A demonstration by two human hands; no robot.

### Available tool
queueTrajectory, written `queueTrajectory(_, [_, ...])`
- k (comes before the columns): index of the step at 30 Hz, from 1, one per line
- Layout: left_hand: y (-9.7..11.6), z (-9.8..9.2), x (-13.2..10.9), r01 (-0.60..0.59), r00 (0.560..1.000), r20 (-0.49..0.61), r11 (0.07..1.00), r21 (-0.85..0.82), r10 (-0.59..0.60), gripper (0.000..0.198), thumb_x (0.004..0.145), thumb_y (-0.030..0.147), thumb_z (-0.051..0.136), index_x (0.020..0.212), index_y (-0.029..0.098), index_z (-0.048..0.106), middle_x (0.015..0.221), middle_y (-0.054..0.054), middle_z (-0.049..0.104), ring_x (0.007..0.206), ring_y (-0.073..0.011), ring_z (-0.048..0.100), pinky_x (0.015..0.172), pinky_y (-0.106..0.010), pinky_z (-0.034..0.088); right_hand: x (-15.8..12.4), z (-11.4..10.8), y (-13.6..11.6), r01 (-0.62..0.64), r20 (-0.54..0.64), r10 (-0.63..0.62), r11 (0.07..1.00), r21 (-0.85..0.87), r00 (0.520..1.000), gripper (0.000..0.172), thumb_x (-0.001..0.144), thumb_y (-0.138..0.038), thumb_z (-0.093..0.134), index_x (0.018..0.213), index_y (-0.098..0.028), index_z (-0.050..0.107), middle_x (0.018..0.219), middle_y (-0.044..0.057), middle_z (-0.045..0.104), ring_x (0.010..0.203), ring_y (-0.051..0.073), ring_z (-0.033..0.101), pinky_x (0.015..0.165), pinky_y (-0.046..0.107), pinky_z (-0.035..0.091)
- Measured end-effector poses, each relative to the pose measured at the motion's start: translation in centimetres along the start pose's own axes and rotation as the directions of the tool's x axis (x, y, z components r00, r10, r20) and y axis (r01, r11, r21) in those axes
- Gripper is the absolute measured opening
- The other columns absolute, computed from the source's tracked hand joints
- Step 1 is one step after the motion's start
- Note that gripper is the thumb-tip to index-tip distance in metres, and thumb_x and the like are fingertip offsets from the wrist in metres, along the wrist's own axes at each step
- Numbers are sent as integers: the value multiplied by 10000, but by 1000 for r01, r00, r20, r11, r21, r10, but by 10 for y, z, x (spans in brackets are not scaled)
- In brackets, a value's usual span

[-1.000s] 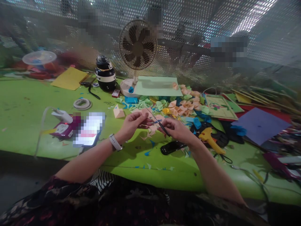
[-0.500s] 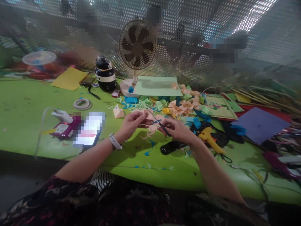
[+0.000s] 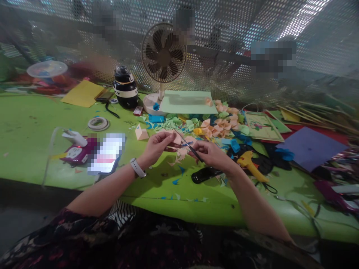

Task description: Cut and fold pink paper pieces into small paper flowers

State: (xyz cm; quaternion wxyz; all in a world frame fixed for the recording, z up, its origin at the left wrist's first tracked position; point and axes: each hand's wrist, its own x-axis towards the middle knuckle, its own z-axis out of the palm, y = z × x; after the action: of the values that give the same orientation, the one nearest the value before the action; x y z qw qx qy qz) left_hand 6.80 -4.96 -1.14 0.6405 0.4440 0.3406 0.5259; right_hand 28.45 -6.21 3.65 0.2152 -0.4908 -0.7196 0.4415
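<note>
My right hand [image 3: 210, 152] is closed around a pair of scissors [image 3: 193, 151] with dark handles, whose thin blades point up and left toward my left hand. My left hand [image 3: 158, 146], with a white watch band on its wrist, pinches a small peach paper piece [image 3: 176, 139] at the blade tips. Whether the blades touch the paper I cannot tell. Beneath both hands lie peach paper scraps [image 3: 182, 152]. Just below my right hand is a glossy black object [image 3: 204, 175]. A folded peach paper [image 3: 141, 133] stands left of my left hand.
Behind my hands spread peach paper petals [image 3: 217, 129] and green ones [image 3: 179, 122]. A fan [image 3: 164, 56] and a black bottle [image 3: 125, 89] stand at the back. A yellow glue gun [image 3: 251, 166] lies right; a phone [image 3: 108, 151], tape roll [image 3: 98, 123] and purple socket box [image 3: 81, 153] lie left.
Both hands hold nearly the same pose. The peach paper at my left fingertips shows slightly differently against the scissor blades.
</note>
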Motion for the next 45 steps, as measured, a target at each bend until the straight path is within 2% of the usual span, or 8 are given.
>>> queueTrajectory(4, [-1,-1,2,-37,998,-43,999,-15,37,453,692,530,828,866,145,662,779,-13,713,701,-152,736,595,-226,602,0,1,1,-5,7,5,1000,27,1000,446,736,-611,736,745,-194,578,660,-1,573,618,141,536,576,285,420])
queueTrajectory(9, [-1,-1,2,-45,999,-23,999,-6,45,470,667,549,837,825,145,657,769,-18,709,685,-144,726,594,-224,603,0,3,-2,-31,1,31,999,39,1000,461,704,-616,757,748,-190,587,648,1,579,607,140,531,549,277,395])
queueTrajectory(30, [-1,-6,5,-42,999,-13,999,-15,42,439,674,502,847,861,146,673,708,7,667,625,-128,701,592,-248,622,0,2,-2,-12,-12,12,999,42,1000,487,704,-654,727,712,-189,585,668,11,596,606,137,553,575,291,442])
queueTrajectory(34, [2,-5,5,-10,1000,-20,1000,-27,10,423,689,476,847,875,150,653,700,12,668,631,-150,729,533,-215,593,1,0,0,-16,-68,21,997,74,997,484,687,-644,745,713,-193,573,624,-3,582,560,124,540,518,267,419])
queueTrajectory(38, [6,-3,6,42,994,-98,991,-128,-55,320,760,393,814,867,166,616,680,21,663,662,-176,757,425,-154,499,3,-5,4,-54,-168,65,996,68,984,486,680,-646,746,752,-202,561,602,3,616,473,104,476,424,247,365])
queueTrajectory(40, [9,-3,8,82,983,-147,977,-198,-113,242,864,379,713,838,162,608,716,-13,702,716,-178,767,465,-161,522,5,-9,8,-78,-197,83,996,31,977,473,677,-626,754,758,-203,560,624,15,643,473,110,490,426,254,390])
queueTrajectory(42, [11,-4,10,113,972,-170,961,-254,-159,262,957,371,574,841,142,629,815,-71,753,787,-171,769,578,-187,578,6,-14,12,-88,-201,78,995,-45,976,430,701,-593,738,753,-200,571,641,19,649,491,121,517,452,264,415])
queueTrajectory(45, [11,-5,12,95,971,-182,949,-302,-155,255,982,302,511,917,110,666,950,-117,777,886,-161,759,792,-238,606,7,-22,17,-105,-204,67,977,-184,977,345,748,-528,694,743,-195,605,669,29,661,546,143,560,506,276,419])
